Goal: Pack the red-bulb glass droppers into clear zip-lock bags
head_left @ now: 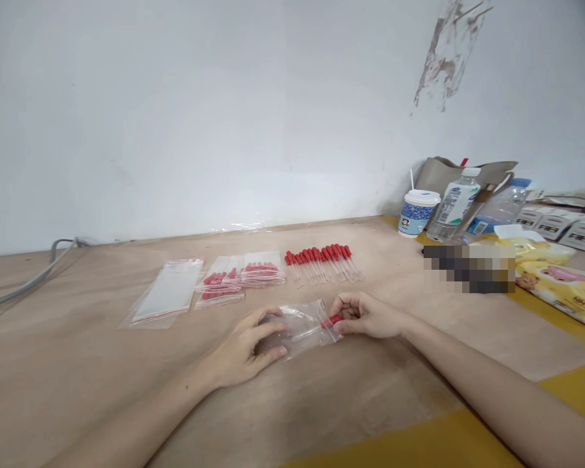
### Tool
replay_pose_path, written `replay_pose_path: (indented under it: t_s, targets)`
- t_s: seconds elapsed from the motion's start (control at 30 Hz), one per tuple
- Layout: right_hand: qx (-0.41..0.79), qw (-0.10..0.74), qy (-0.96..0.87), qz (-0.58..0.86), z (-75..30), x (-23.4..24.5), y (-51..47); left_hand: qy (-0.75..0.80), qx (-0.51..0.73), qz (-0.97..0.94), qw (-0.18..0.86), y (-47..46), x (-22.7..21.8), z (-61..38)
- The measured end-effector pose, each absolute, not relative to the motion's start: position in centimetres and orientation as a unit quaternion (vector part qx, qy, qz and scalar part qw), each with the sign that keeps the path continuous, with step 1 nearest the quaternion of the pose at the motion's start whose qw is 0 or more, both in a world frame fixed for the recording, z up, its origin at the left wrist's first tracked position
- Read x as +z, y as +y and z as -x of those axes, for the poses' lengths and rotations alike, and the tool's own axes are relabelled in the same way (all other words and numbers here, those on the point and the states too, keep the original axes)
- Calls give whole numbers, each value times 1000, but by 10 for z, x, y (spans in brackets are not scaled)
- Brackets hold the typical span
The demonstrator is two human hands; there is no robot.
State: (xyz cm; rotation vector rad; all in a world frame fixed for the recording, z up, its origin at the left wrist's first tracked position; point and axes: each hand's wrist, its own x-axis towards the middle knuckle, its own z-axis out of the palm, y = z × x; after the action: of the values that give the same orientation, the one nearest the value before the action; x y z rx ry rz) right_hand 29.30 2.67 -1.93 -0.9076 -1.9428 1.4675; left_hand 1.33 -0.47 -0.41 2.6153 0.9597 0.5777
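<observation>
My left hand [246, 348] lies on a clear zip bag [299, 328] on the wooden table [102, 377], fingers curled over its closed end. At the bag's mouth, my right hand [363, 315] pinches a red-capped dropper [335, 320]. Behind the hands lies a row of several red-capped glass droppers [324, 261]. To its left are filled bags of droppers [241, 276] and a stack of empty zip bags [168, 296].
At the back right stand a paper cup with a straw [416, 211], two water bottles [455, 205], a brown paper bag [468, 172], small white boxes [560, 224] and a yellow wipes pack [563, 286]. A grey cable [26, 279] runs along the left. A white wall rises behind.
</observation>
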Motion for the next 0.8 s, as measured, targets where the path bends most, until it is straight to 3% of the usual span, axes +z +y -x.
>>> replay_pose_path:
  t_s: [0.17, 0.3, 0.5, 0.8]
  targets:
    - [450, 262, -784, 338, -287, -12, 25, 322, 186, -903, 213, -5, 4, -11]
    - [353, 262, -831, 340, -284, -10, 22, 313, 184, -909, 202, -5, 2, -10]
    - [441, 296, -724, 440, -276, -11, 17, 338, 191, -902, 189, -5, -3, -13]
    - [467, 354, -658, 474, -264, -10, 3, 338, 212, -901, 169, -4, -6, -14]
